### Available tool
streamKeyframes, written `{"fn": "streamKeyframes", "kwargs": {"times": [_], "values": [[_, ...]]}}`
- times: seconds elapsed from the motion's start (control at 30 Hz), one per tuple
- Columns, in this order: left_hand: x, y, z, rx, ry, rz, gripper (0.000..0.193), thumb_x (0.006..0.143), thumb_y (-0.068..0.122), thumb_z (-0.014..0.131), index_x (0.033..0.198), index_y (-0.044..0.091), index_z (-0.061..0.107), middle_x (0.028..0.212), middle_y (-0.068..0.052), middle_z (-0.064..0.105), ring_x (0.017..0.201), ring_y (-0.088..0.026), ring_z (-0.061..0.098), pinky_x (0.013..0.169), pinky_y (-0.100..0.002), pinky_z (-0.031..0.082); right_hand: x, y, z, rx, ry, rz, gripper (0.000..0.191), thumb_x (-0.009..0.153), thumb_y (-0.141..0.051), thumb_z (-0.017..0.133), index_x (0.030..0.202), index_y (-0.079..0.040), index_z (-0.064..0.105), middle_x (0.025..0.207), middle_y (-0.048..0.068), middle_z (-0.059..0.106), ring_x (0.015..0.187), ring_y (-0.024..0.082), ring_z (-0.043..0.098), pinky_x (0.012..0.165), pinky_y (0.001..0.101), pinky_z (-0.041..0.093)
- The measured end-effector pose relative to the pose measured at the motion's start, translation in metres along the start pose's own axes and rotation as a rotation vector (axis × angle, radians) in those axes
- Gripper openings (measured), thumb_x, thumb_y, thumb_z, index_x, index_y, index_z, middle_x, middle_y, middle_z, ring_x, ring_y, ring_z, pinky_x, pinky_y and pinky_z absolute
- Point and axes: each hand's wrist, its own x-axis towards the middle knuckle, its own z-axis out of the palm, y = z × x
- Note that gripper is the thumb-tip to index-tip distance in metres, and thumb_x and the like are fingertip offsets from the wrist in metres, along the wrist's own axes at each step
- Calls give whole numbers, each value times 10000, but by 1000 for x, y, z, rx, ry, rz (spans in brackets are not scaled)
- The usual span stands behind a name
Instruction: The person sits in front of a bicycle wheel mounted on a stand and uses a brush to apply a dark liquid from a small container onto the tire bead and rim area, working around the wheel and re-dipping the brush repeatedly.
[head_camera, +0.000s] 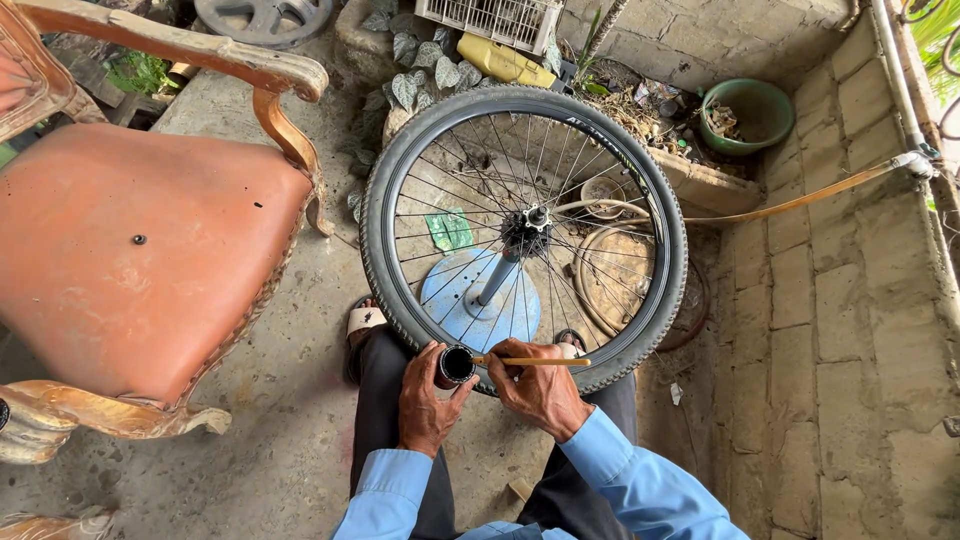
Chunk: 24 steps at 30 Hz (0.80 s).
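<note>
Small dark tin (456, 365) sits in the left hand (428, 405), at about 6 o'clock in the view and just against the near rim of a bicycle wheel (523, 236). That grip is closed around the tin's side, fingers wrapped, with the open mouth turned toward the right hand. The right hand (543, 388) pinches a thin wooden stick (530, 361), its grip closed on the shaft; the stick lies level, one end reaching into the tin at 9 o'clock, the other pointing out to 3 o'clock across the tyre. Both wrists come out of light blue sleeves (640, 485), over dark trousers.

The wheel lies flat on a blue stand (480, 300), its hub at the centre and its spokes fanning out to a knobbly black tyre. At 9 o'clock from the wheel stands a wooden armchair (140, 250) with an orange padded seat, well apart from the hands. At 1 o'clock, a green bowl (758, 115) rests on a stone ledge; at 12 o'clock, a yellow container (505, 62) lies among leaves. A sandalled foot (364, 322) shows just left of the tyre on the concrete floor (270, 440).
</note>
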Motion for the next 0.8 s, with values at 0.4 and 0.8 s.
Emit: {"fn": "streamKeyframes", "kwargs": {"times": [0.4,0.8], "values": [[0,-2,0,6,14,38,726,775,354,883,1349,33,577,1371,-179,603,1299,-347,572,1107,-442,497,-16,17,-5,29,34,68,193,914,-129,672,934,31,776,614,98,737,430,144,657,365,277,517],[1,2,-7,20,-1,-27,736,755,388,888,1328,28,597,1386,-175,609,1296,-342,577,1110,-433,481,-71,51,-5,410,295,465,204,926,-175,698,1017,-15,786,767,114,808,645,155,775,553,293,652]]}}
